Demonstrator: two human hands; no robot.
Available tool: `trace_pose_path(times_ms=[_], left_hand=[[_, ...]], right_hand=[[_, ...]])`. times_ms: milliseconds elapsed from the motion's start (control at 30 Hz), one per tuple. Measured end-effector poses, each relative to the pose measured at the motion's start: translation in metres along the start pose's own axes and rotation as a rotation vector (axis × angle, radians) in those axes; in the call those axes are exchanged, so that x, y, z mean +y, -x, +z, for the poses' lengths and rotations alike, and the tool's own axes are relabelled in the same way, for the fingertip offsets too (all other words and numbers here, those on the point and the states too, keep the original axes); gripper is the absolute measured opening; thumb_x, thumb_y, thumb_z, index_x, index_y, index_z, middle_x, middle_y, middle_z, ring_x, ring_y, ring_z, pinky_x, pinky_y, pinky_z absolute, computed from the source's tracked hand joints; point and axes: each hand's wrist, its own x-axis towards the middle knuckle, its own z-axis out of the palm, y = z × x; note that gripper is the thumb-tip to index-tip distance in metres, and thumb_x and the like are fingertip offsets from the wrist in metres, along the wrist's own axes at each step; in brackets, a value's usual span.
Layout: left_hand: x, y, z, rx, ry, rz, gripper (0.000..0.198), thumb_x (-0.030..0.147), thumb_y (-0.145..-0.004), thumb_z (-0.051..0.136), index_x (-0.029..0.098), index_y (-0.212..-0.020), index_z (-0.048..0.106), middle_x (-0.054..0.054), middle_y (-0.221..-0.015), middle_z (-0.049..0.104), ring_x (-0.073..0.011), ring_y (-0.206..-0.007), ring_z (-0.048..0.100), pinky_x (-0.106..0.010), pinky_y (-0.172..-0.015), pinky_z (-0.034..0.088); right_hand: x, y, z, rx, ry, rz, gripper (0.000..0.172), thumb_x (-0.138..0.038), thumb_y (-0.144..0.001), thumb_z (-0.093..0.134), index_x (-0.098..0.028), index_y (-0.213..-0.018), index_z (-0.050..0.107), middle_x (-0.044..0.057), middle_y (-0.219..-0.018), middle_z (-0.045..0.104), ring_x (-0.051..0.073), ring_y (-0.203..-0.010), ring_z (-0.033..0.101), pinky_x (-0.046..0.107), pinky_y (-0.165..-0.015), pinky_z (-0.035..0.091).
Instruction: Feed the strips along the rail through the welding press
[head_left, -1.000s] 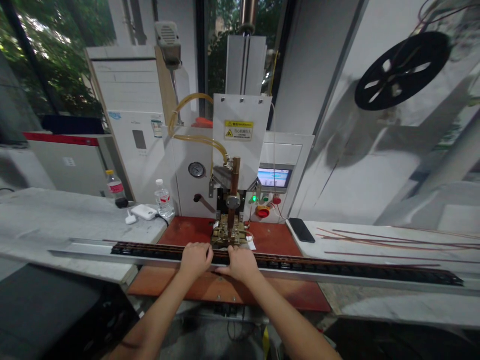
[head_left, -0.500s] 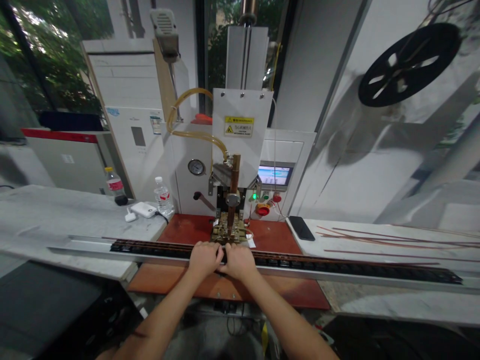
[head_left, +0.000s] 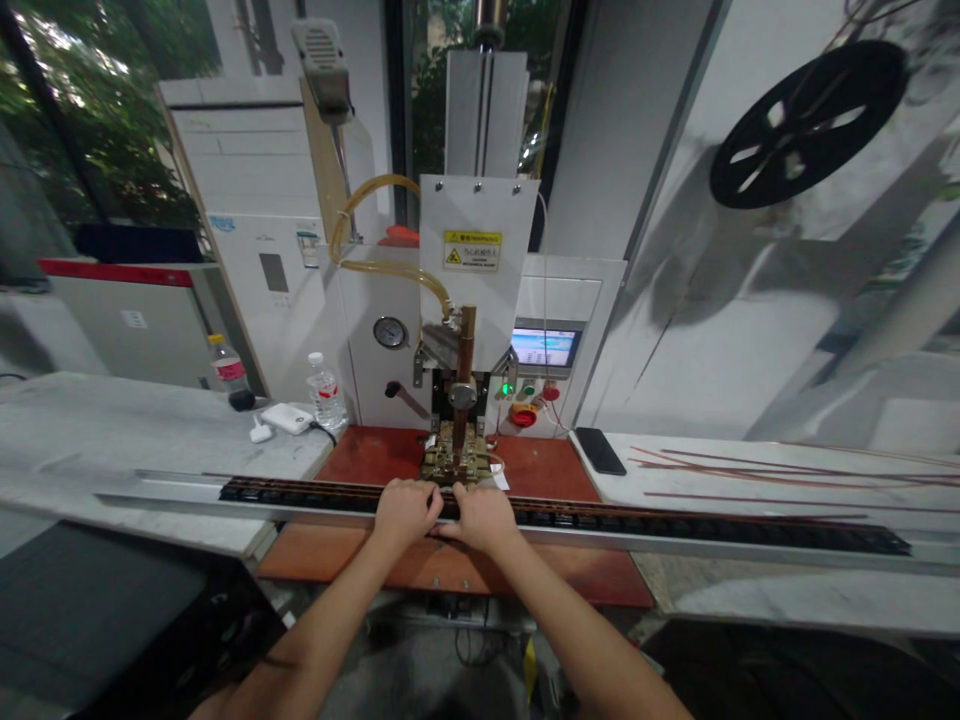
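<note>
A long black slotted strip carrying thin copper-coloured rods lies across the bench in a silver metal channel. My left hand is closed over the strip near its middle, fingertips hidden on the far side. Just right of it, my right hand also curls over the strip, its thumb stretched left toward the other hand. Directly behind both hands is the brass fixture of a white press. A copper-coloured upright bar stands above that fixture. What the fingertips pinch is hidden.
Loose copper-coloured rods and a black phone lie on the right table. On the left table stand a water bottle and a cola bottle, with a white charger nearby. A lit screen faces me.
My right hand has shifted slightly right, and its thumb now reaches out flatter to the left. My left hand stays on the strip. The whole view has moved a little.
</note>
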Motion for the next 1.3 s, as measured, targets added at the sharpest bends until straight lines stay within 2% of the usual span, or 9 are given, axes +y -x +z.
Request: trace_pose_path(times_ms=[200, 467, 700, 900, 1133, 1300], left_hand=[[-0.006, 0.001, -0.001, -0.006, 0.012, -0.016, 0.042, 0.039, -0.088, 0.033, 0.018, -0.077, 0.069, -0.009, -0.075, 0.070, -0.0186, -0.068, 0.060, -0.032, -0.070, 0.038], [-0.011, 0.002, -0.001, 0.011, -0.018, -0.005, 0.041, 0.038, -0.087, 0.035, 0.018, -0.075, 0.068, -0.009, -0.072, 0.069, -0.0182, -0.066, 0.060, -0.032, -0.070, 0.038], [-0.014, 0.002, -0.002, -0.010, 0.031, 0.012, 0.041, 0.037, -0.088, 0.034, 0.018, -0.077, 0.069, -0.008, -0.075, 0.070, -0.0175, -0.068, 0.060, -0.031, -0.071, 0.039], [-0.018, 0.004, -0.002, -0.014, 0.014, 0.022, 0.041, 0.037, -0.088, 0.034, 0.018, -0.080, 0.069, -0.009, -0.076, 0.070, -0.0180, -0.069, 0.061, -0.031, -0.071, 0.038], [-0.016, 0.004, -0.002, -0.005, -0.014, 0.011, 0.040, 0.037, -0.088, 0.034, 0.018, -0.080, 0.069, -0.008, -0.075, 0.070, -0.0185, -0.069, 0.061, -0.031, -0.070, 0.038], [-0.016, 0.005, -0.003, 0.005, -0.021, 0.014, 0.039, 0.037, -0.088, 0.034, 0.019, -0.080, 0.068, -0.008, -0.075, 0.070, -0.0191, -0.069, 0.060, -0.032, -0.070, 0.038]], right_hand=[[0.005, 0.002, -0.003, -0.022, 0.021, 0.012, 0.076, -0.085, -0.064, 0.038, -0.019, -0.098, 0.052, 0.011, -0.084, 0.065, 0.026, -0.079, 0.063, 0.033, -0.069, 0.043], [0.008, 0.005, -0.002, -0.015, 0.043, 0.003, 0.075, -0.084, -0.069, 0.030, -0.018, -0.094, 0.053, 0.013, -0.083, 0.064, 0.026, -0.078, 0.063, 0.033, -0.068, 0.042], [0.005, -0.002, -0.003, -0.050, 0.015, -0.006, 0.079, -0.086, -0.061, 0.041, -0.017, -0.097, 0.053, 0.013, -0.087, 0.065, 0.028, -0.082, 0.062, 0.034, -0.071, 0.043], [0.003, 0.000, 0.002, -0.011, 0.007, -0.013, 0.072, -0.082, -0.069, 0.036, -0.018, -0.096, 0.052, 0.012, -0.088, 0.065, 0.026, -0.082, 0.062, 0.034, -0.072, 0.043], [-0.003, -0.003, -0.002, -0.002, -0.007, -0.024, 0.071, -0.081, -0.066, 0.043, -0.017, -0.096, 0.054, 0.013, -0.092, 0.063, 0.027, -0.087, 0.060, 0.035, -0.073, 0.043], [-0.011, -0.005, 0.002, -0.014, -0.025, -0.015, 0.070, -0.080, -0.071, 0.036, -0.019, -0.101, 0.052, 0.011, -0.088, 0.063, 0.025, -0.083, 0.062, 0.034, -0.072, 0.042]])
